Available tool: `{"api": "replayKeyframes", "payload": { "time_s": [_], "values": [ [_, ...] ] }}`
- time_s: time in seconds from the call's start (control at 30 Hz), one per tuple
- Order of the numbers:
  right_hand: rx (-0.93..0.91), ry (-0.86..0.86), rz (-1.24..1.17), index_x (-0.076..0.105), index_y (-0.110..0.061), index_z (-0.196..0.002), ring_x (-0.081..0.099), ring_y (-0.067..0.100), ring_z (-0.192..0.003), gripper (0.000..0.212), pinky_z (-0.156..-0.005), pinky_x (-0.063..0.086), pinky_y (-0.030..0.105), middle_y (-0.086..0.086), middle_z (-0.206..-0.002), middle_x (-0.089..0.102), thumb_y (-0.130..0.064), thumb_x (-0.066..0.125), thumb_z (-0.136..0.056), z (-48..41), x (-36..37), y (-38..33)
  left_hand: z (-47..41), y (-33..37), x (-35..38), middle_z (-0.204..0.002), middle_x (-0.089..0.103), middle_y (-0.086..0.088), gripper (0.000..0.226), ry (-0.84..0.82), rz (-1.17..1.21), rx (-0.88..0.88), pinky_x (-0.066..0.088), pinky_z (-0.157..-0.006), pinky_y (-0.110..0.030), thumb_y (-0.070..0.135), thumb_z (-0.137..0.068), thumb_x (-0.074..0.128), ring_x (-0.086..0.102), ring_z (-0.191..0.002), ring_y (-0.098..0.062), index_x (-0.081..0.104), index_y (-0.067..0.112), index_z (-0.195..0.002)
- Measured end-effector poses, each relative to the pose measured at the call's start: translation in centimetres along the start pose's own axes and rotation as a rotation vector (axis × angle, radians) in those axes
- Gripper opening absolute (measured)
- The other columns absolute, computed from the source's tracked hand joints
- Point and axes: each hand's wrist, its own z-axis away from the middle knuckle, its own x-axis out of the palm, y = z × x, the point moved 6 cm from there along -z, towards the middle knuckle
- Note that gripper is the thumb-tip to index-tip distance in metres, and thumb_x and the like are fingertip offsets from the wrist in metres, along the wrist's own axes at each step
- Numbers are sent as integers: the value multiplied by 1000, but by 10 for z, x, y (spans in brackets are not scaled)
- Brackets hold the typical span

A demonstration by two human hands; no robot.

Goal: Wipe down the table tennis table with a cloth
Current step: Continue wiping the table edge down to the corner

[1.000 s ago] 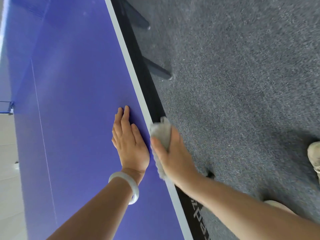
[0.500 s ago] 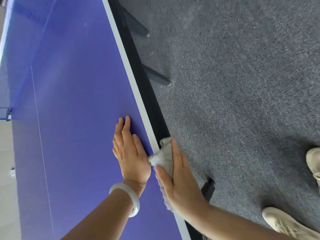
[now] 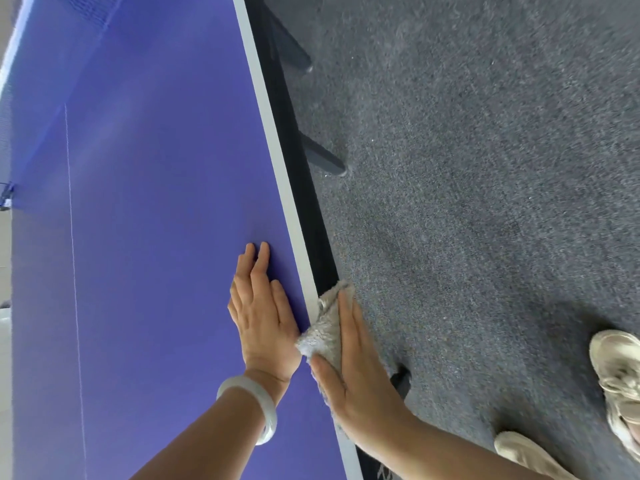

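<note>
1. Desk [image 3: 156,202]: blue-violet top, running away from me on my left. A white stripe [image 3: 273,133] borders its long edge on my side. A thin white line [image 3: 71,220] runs lengthwise farther in. A black rail [image 3: 304,188] drops below the stripe.

2. Cloth [image 3: 327,327]: grey, fluffy, bunched. It lies over the desk's edge, across the stripe and down onto the rail. One end sticks out past my fingertips; a corner pokes up beside my thumb.

3. Right hand [image 3: 356,382]: laid over the cloth at the edge. Fingers are straight and together on the rail side, with the thumb on the top side. It presses the cloth to the edge and is flat, not curled round it.

4. Left hand [image 3: 261,317]: palm down on the blue top, fingers stretched and close together, holding nothing. It sits just beside the stripe, its near side all but touching the cloth.

5. Bangle [image 3: 258,407]: pale, translucent, on my left wrist.

6. Carpet [image 3: 485,168]: dark grey, speckled, filling the right side.

7. Legs [image 3: 322,157]: two dark bars slanting from under the rail to the carpet, well ahead of my hands.

8. Shoes [image 3: 620,379]: two, pale; laces show on the right-hand one. Both are on the carpet at lower right, well apart from the desk.
</note>
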Motion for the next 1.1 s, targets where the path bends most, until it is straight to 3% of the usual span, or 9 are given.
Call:
{"api": "replayKeyframes", "payload": {
  "time_s": [0.07, 0.13, 0.2, 0.3, 0.57, 0.63, 0.73, 0.93, 1.1],
  "values": [
    [36, 73, -41, 2, -19, -158, 16, 11, -149, 81, -118, 13, 17, 0, -164, 13, -42, 50, -98, -43, -8, -12, -1, 2, 0, -159, 23, 11, 52, -5, 7, -11, 4, -112, -13, 30, -100, 22, 19, -146, -8, 30, 31, -151],
    [120, 133, -136, 25, -20, -152, 47, 25, -129, 66, -110, 38, 35, 9, -144, 44, -37, 57, -96, -108, -19, -26, -1, 3, -2, -159, 23, 10, 53, -7, 6, -19, 7, -113, -17, 33, -99, 19, 20, -146, -7, 31, 29, -152],
    [189, 183, -226, 36, -21, -142, 60, 34, -110, 57, -94, 50, 52, 14, -128, 56, -45, 57, -95, -163, -28, -39, 0, 3, -3, -159, 22, 9, 54, -16, 0, -20, 10, -115, -22, 34, -99, 17, 20, -145, -7, 30, 29, -152],
    [196, 213, -268, 37, -25, -142, 62, 33, -105, 58, -89, 53, 53, 13, -124, 59, -52, 54, -94, -185, -28, -40, 1, 2, -2, -160, 21, 10, 54, -32, -7, -22, 13, -116, -28, 33, -100, 17, 20, -146, -10, 29, 29, -152],
    [119, 263, -184, 34, -37, -144, 42, -1, -134, 61, -112, 36, 26, -16, -143, 45, -60, 45, -90, -69, -8, -22, -3, 1, 0, -161, 16, 12, 55, -52, -15, -24, 15, -119, -39, 32, -99, 17, 13, -149, -10, 26, 28, -153],
    [176, 251, -212, 36, -39, -138, 52, 2, -124, 51, -106, 44, 29, -11, -136, 53, -56, 51, -92, -89, -11, -20, -2, 3, 1, -161, 18, 7, 56, -72, -33, -20, 16, -120, -42, 31, -98, 16, 14, -149, -14, 28, 24, -153],
    [233, 274, -244, 45, -21, -137, 66, 9, -94, 51, -84, 55, 28, 3, -110, 65, -47, 58, -95, -150, -25, -35, 0, 4, -2, -161, 20, 3, 57, -82, -41, -15, 19, -119, -48, 29, -98, 15, 16, -149, -19, 29, 20, -153],
    [204, 168, -108, 32, -13, -148, 55, 26, -118, 70, -99, 48, 46, 11, -133, 52, -54, 52, -95, -200, -33, -46, 0, 8, -5, -158, 28, -4, 57, -126, -63, -58, 29, -114, -52, 28, -97, 18, 27, -145, -28, 35, 14, -150],
    [220, 135, -61, 33, -11, -145, 56, 35, -116, 67, -96, 49, 50, 18, -133, 52, -53, 49, -96, -198, -36, -48, -35, 12, -22, -130, 52, -4, 41, -117, -139, 66, 48, -94, -48, 4, -90, 45, 47, -110, -24, 55, 13, -129]
  ]
}}
